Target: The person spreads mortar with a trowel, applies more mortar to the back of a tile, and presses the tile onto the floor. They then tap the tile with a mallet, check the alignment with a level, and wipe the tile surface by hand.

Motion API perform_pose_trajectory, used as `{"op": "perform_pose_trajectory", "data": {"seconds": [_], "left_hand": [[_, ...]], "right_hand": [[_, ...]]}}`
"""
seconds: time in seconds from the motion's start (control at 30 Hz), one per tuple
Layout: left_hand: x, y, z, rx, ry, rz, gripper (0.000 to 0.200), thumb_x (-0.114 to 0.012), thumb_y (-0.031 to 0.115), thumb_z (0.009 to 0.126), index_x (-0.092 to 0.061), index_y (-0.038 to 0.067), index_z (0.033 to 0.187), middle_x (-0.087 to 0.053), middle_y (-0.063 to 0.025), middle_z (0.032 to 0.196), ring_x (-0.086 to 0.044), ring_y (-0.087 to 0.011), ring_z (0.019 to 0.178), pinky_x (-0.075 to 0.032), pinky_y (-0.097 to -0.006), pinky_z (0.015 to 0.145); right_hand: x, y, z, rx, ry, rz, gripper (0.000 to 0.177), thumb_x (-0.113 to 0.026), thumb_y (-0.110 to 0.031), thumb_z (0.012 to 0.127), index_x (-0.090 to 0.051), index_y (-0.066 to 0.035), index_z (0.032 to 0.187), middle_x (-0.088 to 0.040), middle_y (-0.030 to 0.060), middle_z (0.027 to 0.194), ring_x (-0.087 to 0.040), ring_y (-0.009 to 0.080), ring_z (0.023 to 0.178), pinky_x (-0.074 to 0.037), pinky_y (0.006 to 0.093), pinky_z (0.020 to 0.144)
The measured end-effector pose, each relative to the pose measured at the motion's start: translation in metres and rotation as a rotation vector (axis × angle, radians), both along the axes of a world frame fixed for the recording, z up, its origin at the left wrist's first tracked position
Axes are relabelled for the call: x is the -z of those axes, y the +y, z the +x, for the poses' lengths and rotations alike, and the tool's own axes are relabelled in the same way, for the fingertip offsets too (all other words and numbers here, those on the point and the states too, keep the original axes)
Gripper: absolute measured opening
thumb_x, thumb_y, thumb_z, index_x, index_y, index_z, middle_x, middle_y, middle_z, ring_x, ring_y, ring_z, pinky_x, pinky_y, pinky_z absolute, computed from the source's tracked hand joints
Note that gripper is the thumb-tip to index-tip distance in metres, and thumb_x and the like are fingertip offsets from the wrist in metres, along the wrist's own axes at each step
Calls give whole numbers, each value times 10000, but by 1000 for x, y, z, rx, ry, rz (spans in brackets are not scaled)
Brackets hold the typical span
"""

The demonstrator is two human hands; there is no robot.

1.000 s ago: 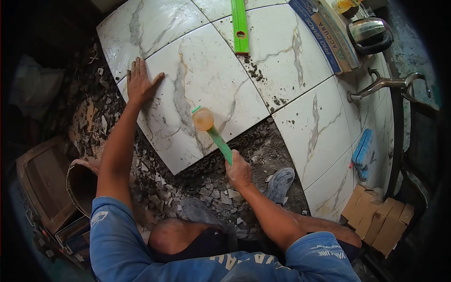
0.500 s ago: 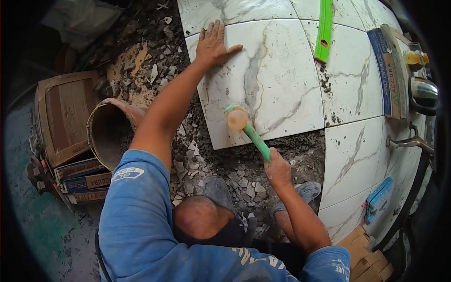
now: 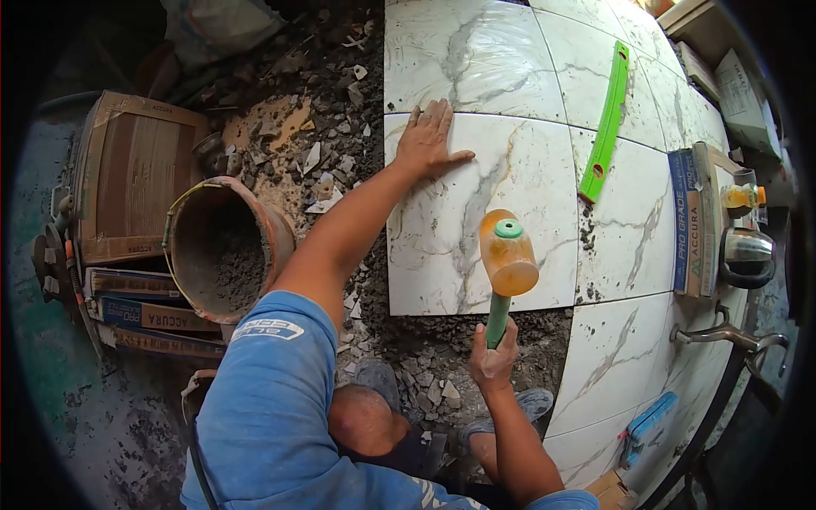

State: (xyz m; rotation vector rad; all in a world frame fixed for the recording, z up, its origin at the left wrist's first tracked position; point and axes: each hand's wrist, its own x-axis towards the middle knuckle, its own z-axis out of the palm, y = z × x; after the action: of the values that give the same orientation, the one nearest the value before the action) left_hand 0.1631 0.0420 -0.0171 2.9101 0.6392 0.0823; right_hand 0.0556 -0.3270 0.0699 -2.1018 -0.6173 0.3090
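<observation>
My left hand (image 3: pixel 431 144) lies flat with spread fingers on the upper left part of a white marbled tile (image 3: pixel 425 246). Wrapped round the green handle of a rubber mallet (image 3: pixel 508 255), my right hand (image 3: pixel 495 355) is closed near the tile's lower edge. The mallet's amber head stands up over the tile, its green-ringed top facing me. Grey mortar (image 3: pixel 408 331) shows along the tile's lower and left edges. To the right, a bright green spirit level (image 3: pixel 608 123) rests across neighbouring tiles.
A bucket (image 3: pixel 183 255) with grey mortar inside stands left of my arm, beside stacked tile boxes (image 3: pixel 140 183). Broken rubble (image 3: pixel 433 391) lies round my feet. On the right are more boxes (image 3: pixel 693 221), a bottle (image 3: pixel 744 197), a metal kettle-like vessel (image 3: pixel 748 255) and a blue case (image 3: pixel 650 421).
The mallet has swung from tilting left, low over the tile, to pointing upward with its head raised. My left hand stays flat on the tile. The view has shifted.
</observation>
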Motion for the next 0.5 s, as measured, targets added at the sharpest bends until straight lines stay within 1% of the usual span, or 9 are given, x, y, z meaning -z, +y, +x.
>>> {"op": "perform_pose_trajectory", "data": {"seconds": [0.1, 0.17, 0.2, 0.27, 0.33, 0.4, 0.43, 0.47, 0.5], "left_hand": [[0, 1, -1, 15, -19, 28, 1004, -354, 745, 850, -193, -7, 1495, -172, -167, 1571, -115, -288, 1467, -48, -428, 1192], [7, 8, -1, 41, -87, -68, 906, -396, 650, 891, -214, -8, 1488, -194, -174, 1562, -129, -295, 1464, -58, -440, 1191], [-10, -2, -11, -25, -148, -22, 833, -459, 564, 903, -258, -10, 1472, -209, -177, 1556, -141, -296, 1461, -66, -447, 1190], [-39, -34, -41, -185, -177, 3, 787, -521, 501, 892, -315, -16, 1448, -224, -173, 1553, -150, -317, 1455, -71, -496, 1179], [-40, -70, -77, -158, -96, -20, 789, -510, 503, 897, -303, -17, 1452, -218, -174, 1554, -149, -340, 1451, -86, -529, 1167], [-21, -83, -92, -153, 0, -109, 800, -463, 517, 914, -271, -33, 1462, -198, -196, 1554, -132, -352, 1451, -97, -513, 1169], [-12, -84, -94, -138, 5, -75, 802, -457, 520, 917, -265, -35, 1465, -193, -198, 1555, -131, -353, 1451, -98, -508, 1170], [-4, -84, -94, -127, 10, -43, 805, -451, 522, 920, -258, -36, 1467, -189, -200, 1557, -131, -355, 1451, -99, -503, 1171], [-3, -84, -93, -109, 8, -45, 805, -451, 522, 920, -258, -36, 1467, -189, -200, 1557, -131, -355, 1451, -99, -503, 1171]], "right_hand": [[-4, 7, 12, 6, -4, -83, 389, -652, -223, 894, -467, -11, 1163, -632, 210, 757, -637, 424, 652, -501, 452, 566], [-16, 18, 20, 23, -21, -164, 410, -647, -229, 903, -459, -4, 1189, -641, 229, 773, -642, 439, 667, -506, 458, 556], [-16, 22, 24, 49, -46, -166, 410, -647, -229, 903, -459, -4, 1189, -641, 229, 773, -642, 439, 667, -506, 458, 556], [-15, 23, 32, 96, -104, -113, 422, -649, -237, 904, -455, 11, 1186, -636, 239, 772, -642, 436, 664, -512, 457, 564], [-15, 25, 43, 138, -127, -105, 431, -644, -232, 907, -440, 22, 1189, -629, 254, 786, -639, 440, 673, -512, 458, 564], [-8, 29, 52, 121, -136, -136, 433, -632, -221, 917, -420, 22, 1205, -622, 262, 796, -629, 448, 672, -506, 463, 549], [-7, 34, 55, 112, -139, -174, 406, -595, -240, 933, -409, 7, 1196, -621, 269, 813, -622, 465, 717, -504, 501, 598], [-1, 35, 61, 130, -145, -173, 406, -595, -240, 933, -409, 7, 1196, -621, 269, 813, -622, 465, 717, -504, 501, 598], [10, 35, 67, 61, -31, -341, 382, -580, -258, 936, -415, -8, 1174, -630, 271, 829, -620, 476, 745, -494, 521, 637]]}}
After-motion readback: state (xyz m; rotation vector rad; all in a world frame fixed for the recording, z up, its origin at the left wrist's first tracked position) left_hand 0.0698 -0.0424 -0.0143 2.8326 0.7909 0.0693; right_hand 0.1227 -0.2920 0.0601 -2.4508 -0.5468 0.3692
